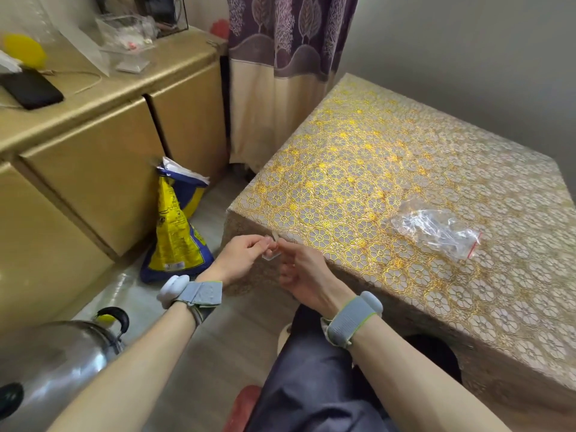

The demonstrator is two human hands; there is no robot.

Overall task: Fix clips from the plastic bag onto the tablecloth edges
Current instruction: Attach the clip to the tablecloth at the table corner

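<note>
Clear clip [271,248] pinched between left hand [241,255] and right hand [300,271], both grips pressed on it, just off the near corner of the tablecloth [358,169]. Held there, likely, to spread its mouth before sliding onto the edge. Plastic bag [436,230] lying well apart on the tabletop, within easy reach for more.

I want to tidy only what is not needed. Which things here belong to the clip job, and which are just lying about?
Belong to the job:
clear clip, held by left hand and right hand
plastic bag
tablecloth

Just lying about:
yellow sack
metal kettle
black phone
clear box
</note>
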